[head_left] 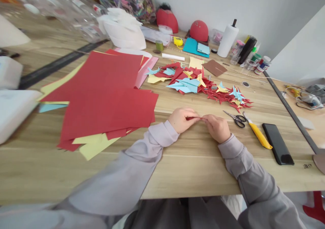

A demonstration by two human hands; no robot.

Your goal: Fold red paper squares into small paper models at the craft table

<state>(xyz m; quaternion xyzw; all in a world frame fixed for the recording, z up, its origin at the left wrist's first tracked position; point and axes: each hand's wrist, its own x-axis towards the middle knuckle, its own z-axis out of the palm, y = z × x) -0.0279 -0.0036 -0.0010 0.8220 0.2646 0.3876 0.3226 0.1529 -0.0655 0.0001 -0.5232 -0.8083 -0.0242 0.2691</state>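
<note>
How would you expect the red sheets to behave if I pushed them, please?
The red sheets look thin and broad, so they would probably bend easily. Lying unevenly over yellow sheets, they may also slide apart.

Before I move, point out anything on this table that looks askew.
The red sheets left of the left hand look askew: they lie at different angles, with yellow sheets jutting out beneath.

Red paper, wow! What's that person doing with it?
Somebody's left hand and right hand are pinching a small bit of red paper between them. On the left lies a stack of paper sheets, mostly red on top. Beyond the hands is a pile of folded paper shapes, red, blue and yellow. Scissors, a yellow knife and a phone lie on the right.
</note>
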